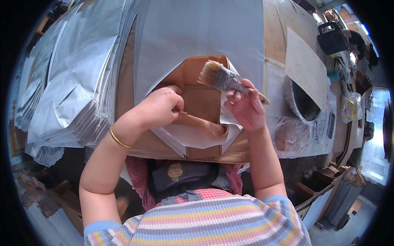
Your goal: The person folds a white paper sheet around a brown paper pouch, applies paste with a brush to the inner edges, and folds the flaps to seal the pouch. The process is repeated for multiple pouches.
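On table: left, bag stacks; centre, paper stack, opened bag end at near side, brush in right hand above; right, board partly over bucket, plastic bag nearer.

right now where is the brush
In the head view, the brush is just right of centre, held in the right hand, its bristles over the open paper bag.

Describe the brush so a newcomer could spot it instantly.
On the table, find the open, brown-lined paper bag. Over its right side, the right hand holds the brush. Unlike the bag behind it, the brush ends in tan-tipped bristles.
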Available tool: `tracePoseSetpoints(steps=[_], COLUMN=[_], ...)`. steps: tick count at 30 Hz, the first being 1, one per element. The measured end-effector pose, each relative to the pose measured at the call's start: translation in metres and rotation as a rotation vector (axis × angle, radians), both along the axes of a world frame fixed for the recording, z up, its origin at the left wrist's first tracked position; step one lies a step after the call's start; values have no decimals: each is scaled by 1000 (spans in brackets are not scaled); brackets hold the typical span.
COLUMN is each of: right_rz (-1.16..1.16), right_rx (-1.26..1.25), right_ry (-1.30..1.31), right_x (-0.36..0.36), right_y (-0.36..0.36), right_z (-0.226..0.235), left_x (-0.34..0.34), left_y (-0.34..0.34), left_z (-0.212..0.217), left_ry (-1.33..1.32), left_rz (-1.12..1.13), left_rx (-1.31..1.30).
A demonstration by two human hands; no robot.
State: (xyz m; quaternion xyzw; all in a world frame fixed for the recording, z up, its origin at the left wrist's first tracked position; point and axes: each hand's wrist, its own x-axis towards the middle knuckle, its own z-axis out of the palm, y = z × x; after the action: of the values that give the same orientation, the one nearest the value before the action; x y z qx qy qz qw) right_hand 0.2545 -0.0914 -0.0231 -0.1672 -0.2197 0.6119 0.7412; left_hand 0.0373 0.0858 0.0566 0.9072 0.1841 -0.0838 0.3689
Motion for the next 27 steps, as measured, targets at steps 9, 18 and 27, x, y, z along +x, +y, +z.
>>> tracePoseSetpoints(steps=[9, 18, 27], right_rz=[-30, -358, -461], right_rx=[-203, 509, 3], right_ry=[-361, -2017, -1823], right_x=[-7, -60, -48], right_y=[-51, -30, -67], right_z=[29, 53, 78], left_x=[-12, 5, 7], left_y=[-9, 2, 0], left_z=[-3, -25, -60], left_ry=[-16, -92, -190], left_rz=[-67, 155, 345], left_rx=[81, -57, 31])
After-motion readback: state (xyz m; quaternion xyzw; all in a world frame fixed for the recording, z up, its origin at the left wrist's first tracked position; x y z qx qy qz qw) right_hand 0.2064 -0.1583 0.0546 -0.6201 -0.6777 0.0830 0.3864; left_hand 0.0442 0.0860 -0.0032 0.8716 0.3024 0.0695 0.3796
